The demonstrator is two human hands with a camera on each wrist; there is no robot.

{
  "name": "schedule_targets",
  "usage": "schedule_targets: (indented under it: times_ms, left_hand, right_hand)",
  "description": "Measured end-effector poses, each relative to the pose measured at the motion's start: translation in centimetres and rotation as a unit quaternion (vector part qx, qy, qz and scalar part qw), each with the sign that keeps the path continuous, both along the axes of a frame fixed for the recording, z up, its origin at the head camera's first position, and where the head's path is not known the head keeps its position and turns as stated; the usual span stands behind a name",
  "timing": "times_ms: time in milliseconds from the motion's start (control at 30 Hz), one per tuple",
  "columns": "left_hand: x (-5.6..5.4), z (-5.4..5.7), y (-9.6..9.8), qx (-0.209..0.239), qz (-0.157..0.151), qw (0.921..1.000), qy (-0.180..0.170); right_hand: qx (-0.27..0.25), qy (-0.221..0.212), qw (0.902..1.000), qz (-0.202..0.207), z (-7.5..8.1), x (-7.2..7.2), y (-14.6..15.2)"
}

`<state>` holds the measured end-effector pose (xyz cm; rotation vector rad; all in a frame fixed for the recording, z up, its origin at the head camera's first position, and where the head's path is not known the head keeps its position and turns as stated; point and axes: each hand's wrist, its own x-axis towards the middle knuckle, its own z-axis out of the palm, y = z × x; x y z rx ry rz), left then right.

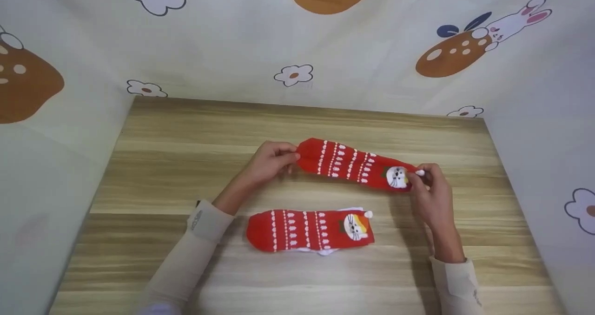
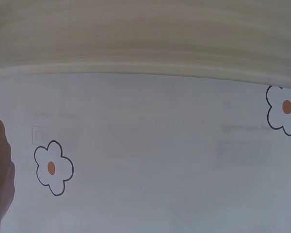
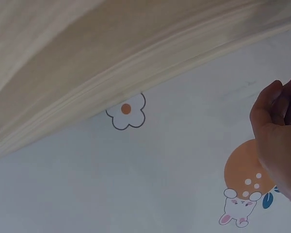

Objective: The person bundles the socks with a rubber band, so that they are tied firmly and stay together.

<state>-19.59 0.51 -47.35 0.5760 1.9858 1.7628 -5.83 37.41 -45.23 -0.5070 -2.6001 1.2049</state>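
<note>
A red sock (image 1: 344, 162) with white rows of pattern and a white cat face is stretched between both hands, above the back half of the table. My left hand (image 1: 273, 160) pinches its toe end between thumb and fingers. At the cuff end, beside the cat face, my right hand (image 1: 433, 192) grips the fabric. A matching red sock (image 1: 300, 230) lies flat nearer the front, cuff to the right, with some white material showing under its edges. The left wrist view catches only an edge of the left hand (image 2: 0, 170); the right wrist view shows the right hand (image 3: 281, 131) with curled fingers.
Both socks are over a wood-grain table (image 1: 158, 166). A pale wall covering (image 1: 223, 45) with flowers, orange shapes and a rabbit rises behind the table and along both sides.
</note>
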Motion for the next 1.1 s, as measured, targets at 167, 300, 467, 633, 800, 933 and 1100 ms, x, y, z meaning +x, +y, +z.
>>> schedule_targets:
  times_ms: [167, 300, 467, 633, 800, 933, 1100]
  left_hand:
    - [0.2, 0.0, -0.4, 0.001, 0.002, 1.0000, 0.005]
    - [0.5, 0.1, -0.7, 0.002, 0.002, 1.0000, 0.004]
    - [1.0, 0.1, -1.3, -0.006, 0.005, 1.0000, 0.005]
    - [1.5, 0.2, -1.8, -0.013, 0.012, 0.9998, 0.005]
    - [1.8, 0.2, -2.1, -0.009, 0.017, 0.9998, 0.002]
    - [2.1, 0.2, -2.3, -0.008, 0.022, 0.9997, 0.008]
    - [2.4, 0.2, -2.6, -0.006, 0.022, 0.9997, 0.012]
  right_hand:
    - [0.000, 0.010, 0.9999, 0.005, 0.2, 0.2, -0.4]
    - [-0.002, 0.030, 0.9994, 0.015, 0.4, 0.3, -0.5]
    - [-0.003, 0.031, 0.9992, 0.025, 0.5, 0.4, -0.5]
    - [-0.010, 0.025, 0.9992, 0.030, 0.7, 0.4, -0.7]
    - [-0.019, 0.036, 0.9985, 0.035, 0.7, 0.4, -0.9]
    - [-0.026, 0.041, 0.9981, 0.039, 0.8, 0.4, -1.1]
    - [-0.029, 0.037, 0.9979, 0.044, 0.9, 0.5, -1.3]
